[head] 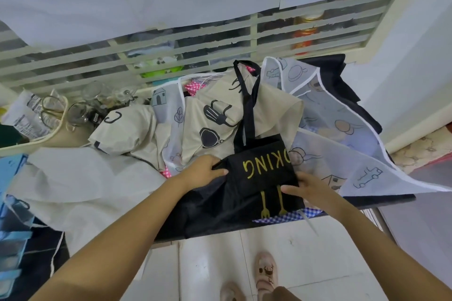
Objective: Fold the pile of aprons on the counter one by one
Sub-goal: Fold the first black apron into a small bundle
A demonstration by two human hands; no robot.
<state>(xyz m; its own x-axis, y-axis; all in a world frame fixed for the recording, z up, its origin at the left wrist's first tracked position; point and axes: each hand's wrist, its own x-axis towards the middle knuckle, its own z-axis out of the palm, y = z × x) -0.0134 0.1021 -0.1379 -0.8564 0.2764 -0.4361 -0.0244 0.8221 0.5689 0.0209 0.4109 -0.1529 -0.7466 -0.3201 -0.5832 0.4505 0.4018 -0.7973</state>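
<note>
The black apron (259,178), printed with yellow letters and forks, lay at the near edge of the bench (391,198), partly folded on top of the pile. Its long neck strap (248,110) trailed away across a beige apron (215,117). The left grip (208,170) was clenched on the apron's left edge, thumb on top. The right grip (308,188) pinched the right edge, as far as could be seen, with fingers laid across the cloth. The fabric looked thin, light and limp, so it would likely sag and slide unless held at edges or corners and pressed flat after each fold. It seemed in no way fragile. The loose strap was the awkward part. It would probably need tucking in, or it could snag and drag the beige apron along. Just beside the work lay a see-through apron (342,134) with white binding, and its smooth look suggested it might slip toward the floor. A blue checked cloth (288,218) poked out from under the black one at the bench edge and could shift with it. A crumpled white cloth (80,178) crowded the left side. Glass jars (80,107) stood at the far left, well apart from the hands, though a tugged apron might reach them.
</note>
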